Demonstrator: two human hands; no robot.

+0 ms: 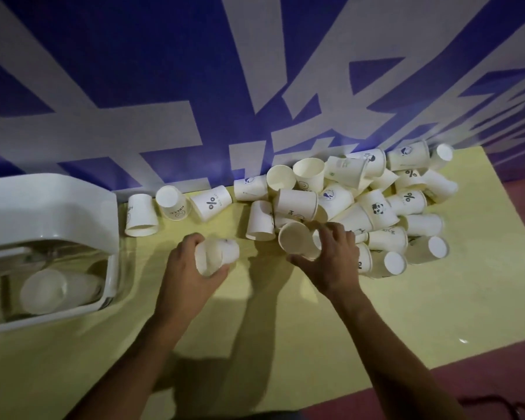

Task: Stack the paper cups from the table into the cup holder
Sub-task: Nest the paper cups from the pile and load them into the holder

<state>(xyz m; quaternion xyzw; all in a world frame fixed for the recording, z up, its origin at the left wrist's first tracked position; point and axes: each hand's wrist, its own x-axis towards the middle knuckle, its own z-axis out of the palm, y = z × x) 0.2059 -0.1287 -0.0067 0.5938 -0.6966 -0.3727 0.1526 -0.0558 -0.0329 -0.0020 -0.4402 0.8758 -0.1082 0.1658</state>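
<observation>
A heap of white paper cups [373, 204] lies on its sides at the back right of the yellow table [255, 328]. My left hand [188, 268] grips a short nested stack of cups [217, 255], held on its side above the table's middle. To its right, my right hand [331, 262] curls round a single cup [297, 239] at the near edge of the heap, its mouth facing left. The white cup holder [43, 213] stands at the far left, with a stack of cups [55, 291] lying behind its clear front.
Three loose cups [176, 204] lie in a row between the holder and the heap, along the blue and white wall [194, 86]. The table's right edge drops to a reddish floor [512, 268]. A dark cord [497, 404] lies at the bottom right.
</observation>
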